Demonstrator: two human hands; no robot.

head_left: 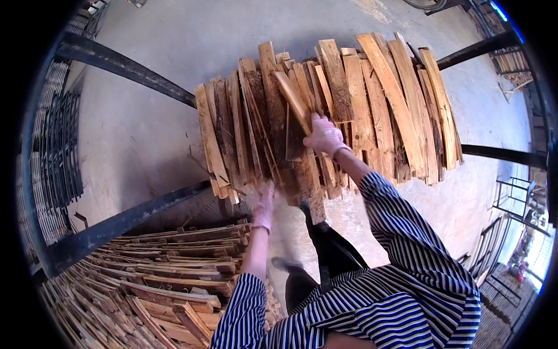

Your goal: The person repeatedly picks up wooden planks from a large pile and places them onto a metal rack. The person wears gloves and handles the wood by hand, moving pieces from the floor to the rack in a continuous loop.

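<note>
- The right hand [325,137], in a pink glove, is closed around the near end of a narrow, light wooden slat [293,100].
- That slat lies aslant over the middle of the board pile [378,122], its far end pointing up and to the left.
- The left hand [263,205], gloved alike, is at the pile's near edge, left of the middle; it is blurred, beside a smeared brown board end [290,185], and I cannot tell whether its fingers are clamped on that piece or apart from it.
- The pile's boards lie side by side, mostly lengthwise to the person, some with bark-dark faces, others pale.
- One rough board [314,189] juts out from the near edge, between the two hands, toward the person's dark-trousered legs [334,247].
- Dark beams [131,71] reach toward the pile from both sides, above the grey floor [157,128].
- At lower left, a larger stack of rough slats [174,270] lies near the left forearm.
- Both arms wear striped sleeves [407,224].
</note>
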